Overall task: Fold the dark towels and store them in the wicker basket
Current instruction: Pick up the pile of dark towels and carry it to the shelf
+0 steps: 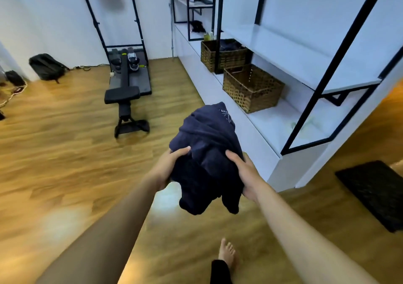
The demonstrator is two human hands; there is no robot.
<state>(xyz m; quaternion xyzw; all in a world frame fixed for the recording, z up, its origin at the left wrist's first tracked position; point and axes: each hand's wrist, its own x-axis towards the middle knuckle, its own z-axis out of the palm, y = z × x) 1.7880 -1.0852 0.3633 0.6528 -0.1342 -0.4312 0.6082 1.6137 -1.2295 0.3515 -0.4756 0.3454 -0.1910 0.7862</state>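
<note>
Bundle of dark towels (207, 153) held in mid-air above the floor (65, 153), left hand (172, 163) and right hand (242, 170) clamping opposite sides, fingers (181, 150) curled into cloth, presumably for carrying toward nearer wicker basket (253, 87) at shelf (272, 122) edge.

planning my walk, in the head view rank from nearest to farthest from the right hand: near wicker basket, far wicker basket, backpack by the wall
From the right hand, which grips the dark towels:
1. Near wicker basket, on the low shelf ahead to the right.
2. Far wicker basket, further back on that shelf.
3. Backpack, far left against the wall.
</note>
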